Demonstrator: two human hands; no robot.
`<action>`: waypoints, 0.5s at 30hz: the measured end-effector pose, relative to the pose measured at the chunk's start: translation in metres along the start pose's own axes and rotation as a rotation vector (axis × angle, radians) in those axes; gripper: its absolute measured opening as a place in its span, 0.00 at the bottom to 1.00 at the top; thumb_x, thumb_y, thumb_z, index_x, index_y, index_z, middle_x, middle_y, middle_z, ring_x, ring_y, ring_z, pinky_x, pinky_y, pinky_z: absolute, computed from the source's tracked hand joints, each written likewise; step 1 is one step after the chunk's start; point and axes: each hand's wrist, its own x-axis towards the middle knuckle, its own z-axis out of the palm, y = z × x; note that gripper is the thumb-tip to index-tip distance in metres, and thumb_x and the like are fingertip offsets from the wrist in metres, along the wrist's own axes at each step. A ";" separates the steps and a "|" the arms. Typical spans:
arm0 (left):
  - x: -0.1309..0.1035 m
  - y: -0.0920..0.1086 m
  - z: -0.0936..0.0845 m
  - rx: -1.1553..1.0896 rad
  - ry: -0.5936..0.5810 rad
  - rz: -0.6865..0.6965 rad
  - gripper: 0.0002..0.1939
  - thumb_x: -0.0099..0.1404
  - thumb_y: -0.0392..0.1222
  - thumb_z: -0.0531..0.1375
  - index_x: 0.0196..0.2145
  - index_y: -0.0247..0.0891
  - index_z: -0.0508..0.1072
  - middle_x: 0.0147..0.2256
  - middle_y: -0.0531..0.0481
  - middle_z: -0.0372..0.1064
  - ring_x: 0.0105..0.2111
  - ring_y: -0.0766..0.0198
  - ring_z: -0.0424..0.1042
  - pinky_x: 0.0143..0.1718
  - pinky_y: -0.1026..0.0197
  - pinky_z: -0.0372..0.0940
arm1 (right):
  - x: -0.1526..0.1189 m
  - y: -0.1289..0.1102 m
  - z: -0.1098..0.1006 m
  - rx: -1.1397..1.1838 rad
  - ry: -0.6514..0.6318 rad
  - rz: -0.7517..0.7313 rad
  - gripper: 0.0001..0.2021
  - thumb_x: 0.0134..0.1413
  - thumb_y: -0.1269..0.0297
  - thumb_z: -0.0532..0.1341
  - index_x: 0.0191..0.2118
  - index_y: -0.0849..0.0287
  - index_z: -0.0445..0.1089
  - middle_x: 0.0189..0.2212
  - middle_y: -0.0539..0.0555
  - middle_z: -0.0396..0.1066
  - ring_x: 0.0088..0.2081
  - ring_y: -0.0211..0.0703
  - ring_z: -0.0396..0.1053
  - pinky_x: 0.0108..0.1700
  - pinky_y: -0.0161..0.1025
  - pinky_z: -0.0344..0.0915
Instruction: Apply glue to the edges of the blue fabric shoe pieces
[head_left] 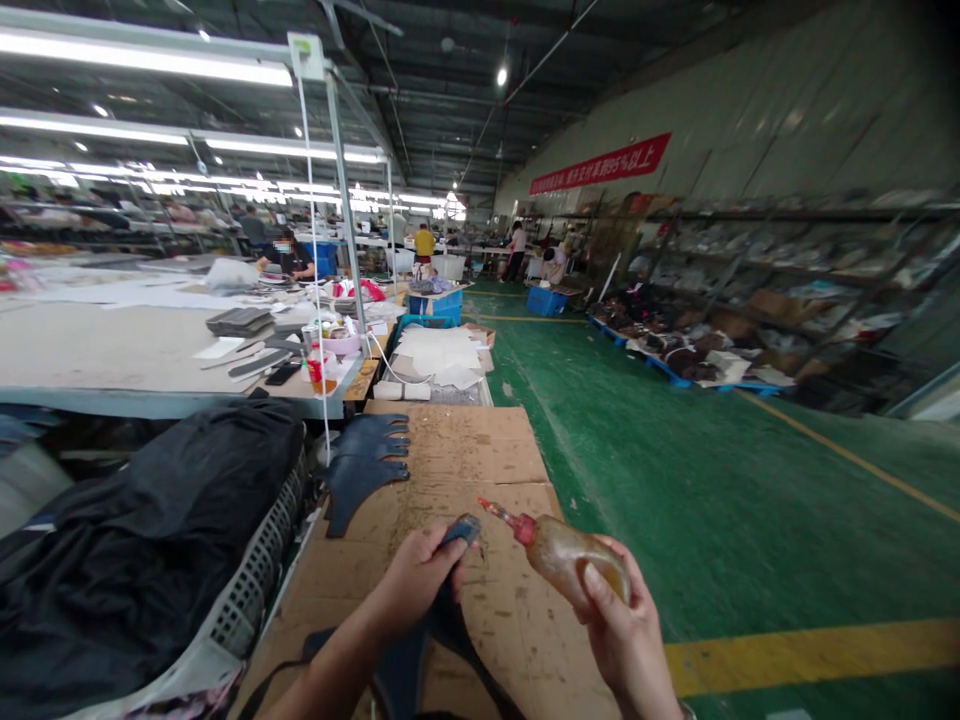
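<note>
My left hand (412,580) is closed on the tip of a dark blue leather piece (465,528), raised above the cardboard (517,630). The rest of that piece hangs down toward the bottom edge, partly hidden by my forearm. In my right hand (630,640) is a squeeze glue bottle (555,555), cloudy and amber-stained, with a red cap and thin nozzle. The bottle lies tilted, its nozzle pointing left, close to the held tip but apart from it. Several dark blue cut pieces (367,465) with notched edges lie overlapped at the cardboard's far left.
To the left stands a white plastic basket (247,590) heaped with dark cloth (142,540). Beyond it a wide worktable (135,340) carries flat grey pieces. A metal post (346,200) and hanging cord rise there. Green floor runs along the right; several people work far off.
</note>
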 end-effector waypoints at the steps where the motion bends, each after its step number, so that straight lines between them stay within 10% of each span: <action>1: -0.001 -0.002 -0.003 0.153 0.033 0.081 0.13 0.65 0.46 0.50 0.31 0.38 0.71 0.17 0.54 0.66 0.20 0.64 0.67 0.27 0.62 0.63 | 0.000 -0.004 -0.001 0.038 -0.006 0.043 0.26 0.34 0.56 0.74 0.43 0.53 0.68 0.29 0.47 0.71 0.25 0.36 0.66 0.22 0.29 0.61; 7: 0.001 -0.022 -0.028 0.867 0.153 0.754 0.18 0.63 0.34 0.48 0.45 0.37 0.72 0.35 0.45 0.76 0.34 0.59 0.74 0.55 0.46 0.59 | 0.000 -0.022 -0.002 0.094 -0.057 0.168 0.29 0.28 0.56 0.76 0.41 0.55 0.69 0.25 0.46 0.68 0.21 0.34 0.63 0.18 0.28 0.57; 15: -0.004 -0.037 -0.041 1.040 0.189 0.790 0.18 0.64 0.29 0.49 0.45 0.42 0.72 0.31 0.51 0.73 0.30 0.65 0.71 0.61 0.46 0.53 | -0.005 -0.013 0.000 -0.016 -0.130 0.246 0.29 0.30 0.56 0.75 0.41 0.58 0.69 0.23 0.46 0.69 0.19 0.33 0.61 0.16 0.28 0.52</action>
